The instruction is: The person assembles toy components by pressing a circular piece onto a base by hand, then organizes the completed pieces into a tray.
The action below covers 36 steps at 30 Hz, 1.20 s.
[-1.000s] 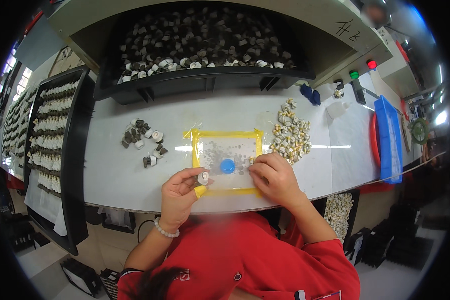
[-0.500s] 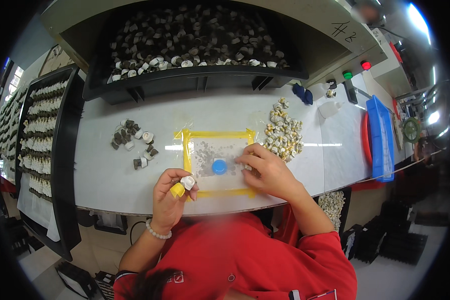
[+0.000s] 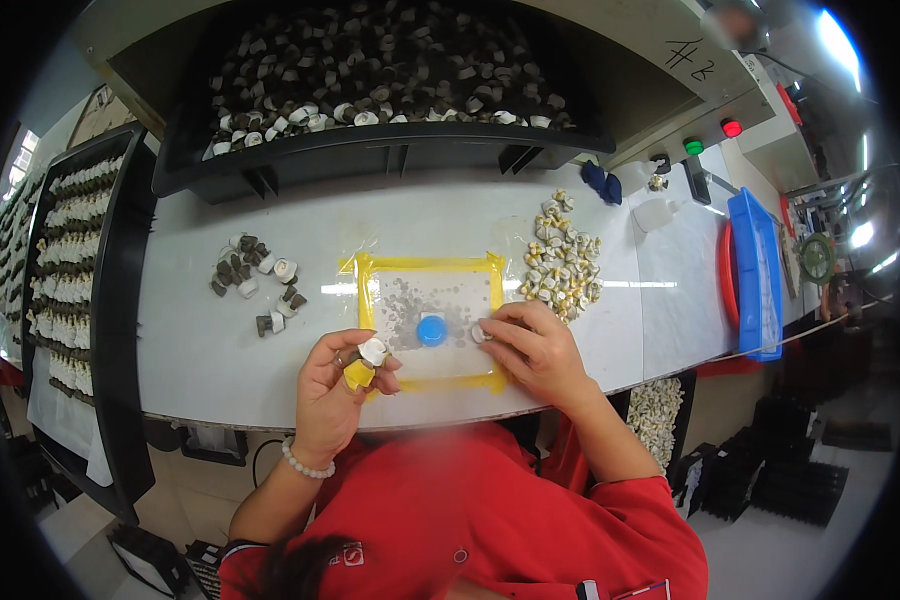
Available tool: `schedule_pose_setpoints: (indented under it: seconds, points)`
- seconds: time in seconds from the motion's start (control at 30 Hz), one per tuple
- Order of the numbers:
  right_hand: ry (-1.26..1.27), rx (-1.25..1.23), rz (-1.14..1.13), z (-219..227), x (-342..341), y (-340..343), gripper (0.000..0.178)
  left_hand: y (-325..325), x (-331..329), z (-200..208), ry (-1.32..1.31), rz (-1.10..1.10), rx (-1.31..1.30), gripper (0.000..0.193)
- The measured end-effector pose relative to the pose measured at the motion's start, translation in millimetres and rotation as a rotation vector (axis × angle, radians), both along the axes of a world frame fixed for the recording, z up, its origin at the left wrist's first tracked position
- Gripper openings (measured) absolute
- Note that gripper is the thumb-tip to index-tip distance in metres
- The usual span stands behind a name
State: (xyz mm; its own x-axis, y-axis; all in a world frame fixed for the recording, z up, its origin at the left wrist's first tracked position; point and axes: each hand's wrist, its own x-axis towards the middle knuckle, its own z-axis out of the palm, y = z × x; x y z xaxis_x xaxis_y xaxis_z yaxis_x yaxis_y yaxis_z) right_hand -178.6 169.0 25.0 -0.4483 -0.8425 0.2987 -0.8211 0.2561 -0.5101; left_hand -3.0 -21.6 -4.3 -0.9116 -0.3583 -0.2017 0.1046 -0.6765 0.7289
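My left hand (image 3: pixel 335 385) is closed around a small white-topped part (image 3: pixel 373 351), with a yellow piece (image 3: pixel 359 374) just below it; whether the two are joined I cannot tell. Between the fingertips of my right hand (image 3: pixel 540 352) is a small pale round piece (image 3: pixel 479 332). A blue round cap (image 3: pixel 432 331) sits between my hands on a pale sheet edged with yellow tape (image 3: pixel 430 265). Grey round marks cover much of that sheet. Left of it lie loose dark-and-white parts (image 3: pixel 260 262); to its right is a heap of white-and-gold parts (image 3: pixel 562 262).
A large black bin (image 3: pixel 390 160) full of dark-and-white parts stands at the back. Along the left is a black tray (image 3: pixel 120 300) with rows of parts. Farther right are a blue bin (image 3: pixel 755 275), a white bottle (image 3: pixel 656 214) and a dark blue cloth (image 3: pixel 602 183).
My right hand has shifted slightly, and the pale round piece at its fingertips shows more plainly. My left hand still holds the white-topped part, now turned a little. The whole view has shifted slightly.
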Motion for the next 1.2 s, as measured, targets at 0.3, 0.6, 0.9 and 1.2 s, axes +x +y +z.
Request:
schedule_pose_setpoints:
  seconds: [0.3,0.6,0.9,1.2]
  points:
    - [0.028,0.108,0.106,17.3,-4.1,-9.8,0.026,0.4,0.2,-2.1,0.039,0.042,0.021,0.031]
    - [0.011,0.059,0.232,23.0,-0.4,-42.0,0.025,2.2,0.1,-3.7,0.040,0.026,-0.004,0.029]
    - [0.058,0.122,0.272,25.1,1.5,-49.9,0.023,1.4,2.3,-5.3,0.034,0.020,-0.026,0.031]
    - [0.016,0.061,0.186,26.5,5.1,-47.7,0.023,2.6,-0.5,-1.2,-0.032,0.010,-0.067,0.030]
